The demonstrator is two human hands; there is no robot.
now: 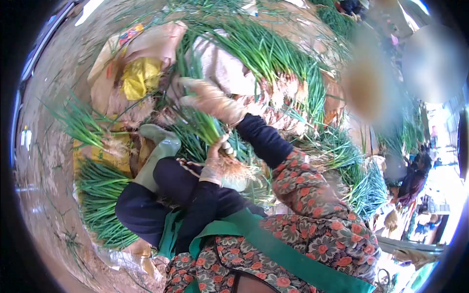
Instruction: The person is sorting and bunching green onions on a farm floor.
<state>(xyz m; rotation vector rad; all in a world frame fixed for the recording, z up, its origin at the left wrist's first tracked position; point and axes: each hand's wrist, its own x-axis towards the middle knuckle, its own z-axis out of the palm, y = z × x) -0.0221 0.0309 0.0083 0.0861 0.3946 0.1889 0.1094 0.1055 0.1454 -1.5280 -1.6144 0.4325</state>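
Left hand (214, 165) clamps fingers round a bunch (207, 128) near its roots (237, 167); right hand (215, 101) blurs beside the leaves, fingers apart or together, I cannot tell

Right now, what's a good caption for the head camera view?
Left hand grips a green-onion bunch near its roots, right hand by the leaves.

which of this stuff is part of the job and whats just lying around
Seems part of the job:
- green onion bunch in the left hand
- right hand, near its leaves
- onion pile by the leg

Probably just lying around:
- crumpled yellow bag
- stray leaves on the floor
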